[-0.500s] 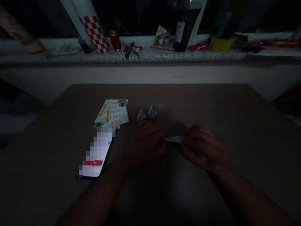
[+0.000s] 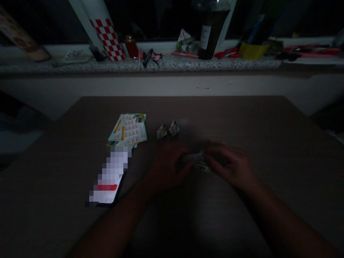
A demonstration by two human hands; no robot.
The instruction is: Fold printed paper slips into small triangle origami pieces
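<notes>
Between the two bare hands, low over the middle of the worktop [image 2: 242, 118], a small piece of printed paper [image 2: 198, 162] is pinched from both sides. The left grip [image 2: 168, 165] is curled on the paper's left end, fingers bent in and knuckles up. The right grip [image 2: 231, 163] closes on its right end, fingertips bent over the sheet. The paper sits at or just above the wood surface; the dim light does not show whether it touches. Both forearms run back toward the near edge.

Just beyond the left grip stand two small folded paper shapes [image 2: 174, 127], side by side and nearly touching each other. Left of them lies a stack of printed leaflets [image 2: 129, 129]. Against its near edge a long white card [image 2: 110, 175] with a red mark slants toward the near edge.

Behind the worktop runs a speckled stone ledge [image 2: 268, 64] carrying a dark bottle [image 2: 211, 32], a red-and-white chequered roll [image 2: 107, 36], a small red jar [image 2: 131, 46] and a yellow object [image 2: 252, 50].
</notes>
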